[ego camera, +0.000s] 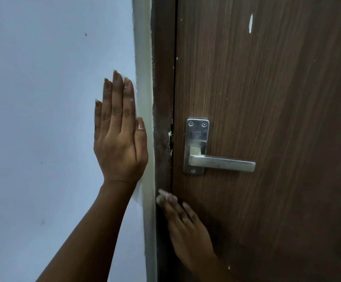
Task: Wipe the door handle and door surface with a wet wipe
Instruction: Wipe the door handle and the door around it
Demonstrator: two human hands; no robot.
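On my feed the left hand [120,143] is flat on the pale wall [43,98], fingers straight and together, right beside the door frame [162,78]. Right hand [185,226] is blurry, fingers stretched out against the brown door [277,98] by its edge, below the metal lever handle [222,162]. There's a whitish patch [161,195] at its fingertips, can't tell what it is.

Your left hand [119,135] is raised with its back toward you, fingers [117,94] straight, close together and pointing up, the thumb lying alongside. Its bare forearm [88,231] runs down toward the lower left. Your right hand [185,226] sits lower and further right, blurred, its fingers stretched out flat and pointing up and to the left.
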